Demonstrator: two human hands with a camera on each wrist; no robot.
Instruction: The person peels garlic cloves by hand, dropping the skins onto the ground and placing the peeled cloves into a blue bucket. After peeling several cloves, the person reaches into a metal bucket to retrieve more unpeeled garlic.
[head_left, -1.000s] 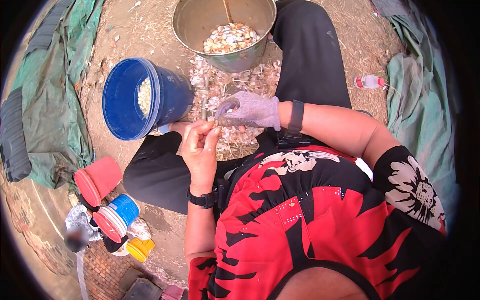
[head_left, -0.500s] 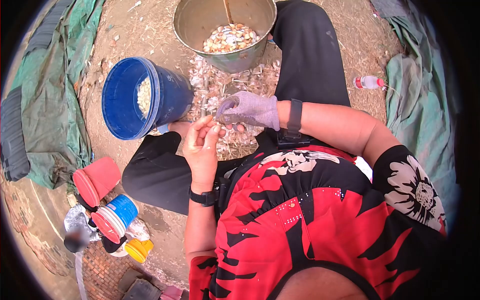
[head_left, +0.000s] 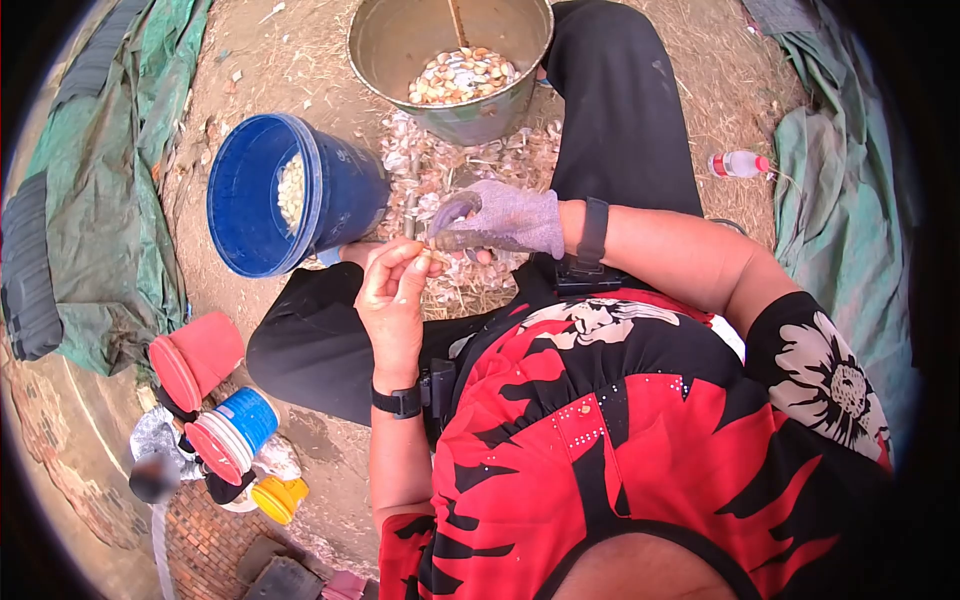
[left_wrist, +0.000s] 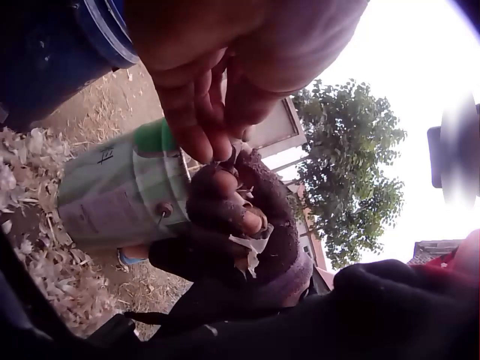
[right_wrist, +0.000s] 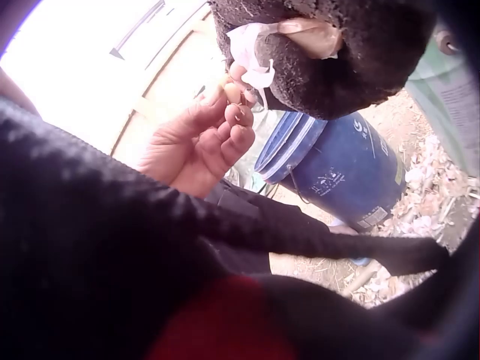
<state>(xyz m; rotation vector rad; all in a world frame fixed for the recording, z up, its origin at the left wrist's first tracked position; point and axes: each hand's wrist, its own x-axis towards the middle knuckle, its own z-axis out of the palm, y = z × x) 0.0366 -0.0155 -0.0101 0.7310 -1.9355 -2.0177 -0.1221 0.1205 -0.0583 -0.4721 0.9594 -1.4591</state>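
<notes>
My bare left hand (head_left: pixel 392 300) pinches a pale garlic clove (right_wrist: pixel 232 93) between thumb and fingertips. Right against it, my right hand (head_left: pixel 500 222), in a lilac glove with a dark palm, curls round an unpeeled clove (right_wrist: pixel 311 37). White papery skin (right_wrist: pixel 251 56) hangs from the dark glove fingers. To the left, the blue bucket (head_left: pixel 345 195) lies tilted with peeled cloves (head_left: pixel 291 195) inside. Ahead stands a metal pail (head_left: pixel 480 125) holding unpeeled cloves (head_left: pixel 462 76) and a stick (head_left: pixel 457 22).
Garlic skins (head_left: pixel 410 150) cover the ground between the legs. A bottle (head_left: pixel 738 164) lies at the right beside a green tarp (head_left: pixel 835 190). Red (head_left: pixel 205 350), blue (head_left: pixel 250 415) and yellow (head_left: pixel 280 498) buckets stand at lower left near another person (head_left: pixel 158 440).
My left hand has shifted slightly left and down, drawing its fingertips a little from the glove, with a pale clove showing between them. The right hand stays nearly still.
</notes>
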